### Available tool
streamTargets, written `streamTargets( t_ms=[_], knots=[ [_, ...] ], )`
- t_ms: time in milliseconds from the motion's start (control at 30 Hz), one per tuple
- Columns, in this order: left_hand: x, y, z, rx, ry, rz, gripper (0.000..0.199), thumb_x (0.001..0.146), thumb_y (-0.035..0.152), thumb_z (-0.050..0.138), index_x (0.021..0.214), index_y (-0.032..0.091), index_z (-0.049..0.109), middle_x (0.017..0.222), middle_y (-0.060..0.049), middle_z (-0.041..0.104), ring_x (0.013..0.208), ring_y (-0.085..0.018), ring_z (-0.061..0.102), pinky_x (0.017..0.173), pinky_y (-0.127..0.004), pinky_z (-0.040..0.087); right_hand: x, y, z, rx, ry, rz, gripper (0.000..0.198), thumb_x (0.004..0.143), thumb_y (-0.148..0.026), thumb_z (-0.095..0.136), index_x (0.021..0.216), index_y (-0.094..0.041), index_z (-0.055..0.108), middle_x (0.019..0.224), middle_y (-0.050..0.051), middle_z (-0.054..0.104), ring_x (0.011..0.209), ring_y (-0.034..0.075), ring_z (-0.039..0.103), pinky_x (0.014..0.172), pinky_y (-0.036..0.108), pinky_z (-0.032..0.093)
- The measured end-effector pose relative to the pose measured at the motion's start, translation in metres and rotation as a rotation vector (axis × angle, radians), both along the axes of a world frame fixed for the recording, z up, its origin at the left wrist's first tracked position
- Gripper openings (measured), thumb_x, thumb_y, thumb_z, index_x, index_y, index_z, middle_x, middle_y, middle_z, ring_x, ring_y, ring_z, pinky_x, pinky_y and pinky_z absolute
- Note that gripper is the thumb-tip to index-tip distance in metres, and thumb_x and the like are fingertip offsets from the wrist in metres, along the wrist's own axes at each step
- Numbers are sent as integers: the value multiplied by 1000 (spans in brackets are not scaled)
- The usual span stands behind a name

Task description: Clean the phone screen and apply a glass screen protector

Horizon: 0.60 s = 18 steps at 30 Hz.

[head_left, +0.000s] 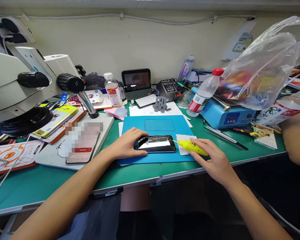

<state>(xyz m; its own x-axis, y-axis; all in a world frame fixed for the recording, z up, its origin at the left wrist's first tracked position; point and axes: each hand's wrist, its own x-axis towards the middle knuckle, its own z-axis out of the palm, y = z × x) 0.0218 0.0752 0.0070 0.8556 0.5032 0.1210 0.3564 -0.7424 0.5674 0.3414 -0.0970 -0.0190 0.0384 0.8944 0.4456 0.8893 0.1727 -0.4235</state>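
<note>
Clearly, the left hand (126,144) clasps a glossy phone (157,144) while the right hand (216,160) pinches a yellow bottle (188,146).

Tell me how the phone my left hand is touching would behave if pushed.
The phone may feel slippery, given its glossy surface. Lying flat on the blue mat, it would probably slide rather than roll. Its straight body seems stiff.

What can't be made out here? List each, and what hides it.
Head view: underside of the glossy black rectangular phone, turned toward the flat blue mat.
Head view: part of the thin white sheet, behind the yellow plastic squeeze bottle.
Head view: contents of the crinkled clear plastic bag, blurred by its film.
Head view: far left of the white-and-black microscope, cut off by the left edge.
</note>
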Motion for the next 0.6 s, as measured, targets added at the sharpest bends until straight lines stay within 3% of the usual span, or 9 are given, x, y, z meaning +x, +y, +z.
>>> streamTargets(
  t_ms=[367, 600],
  knots=[
    [-1, 2, -2, 2, -12, -9, 56, 84, 47, 74, 132, 25, 56, 130, -8, 62, 123, -28, 54, 102, -43, 49, -5, 0, -1, 20, -46, 29, 43, 96, -33, 63, 139, -32, 59, 125, 8, 65, 114, 28, 65, 98, 46, 56],
    [-1, 1, -2, -6, -15, -2, 55, 83, 45, 74, 132, 26, 57, 130, -8, 63, 123, -30, 53, 102, -47, 49, -10, -2, -1, 65, 106, -72, 38, 94, -37, 65, 130, -29, 64, 124, 8, 68, 113, 29, 67, 98, 45, 55]
  ],
)
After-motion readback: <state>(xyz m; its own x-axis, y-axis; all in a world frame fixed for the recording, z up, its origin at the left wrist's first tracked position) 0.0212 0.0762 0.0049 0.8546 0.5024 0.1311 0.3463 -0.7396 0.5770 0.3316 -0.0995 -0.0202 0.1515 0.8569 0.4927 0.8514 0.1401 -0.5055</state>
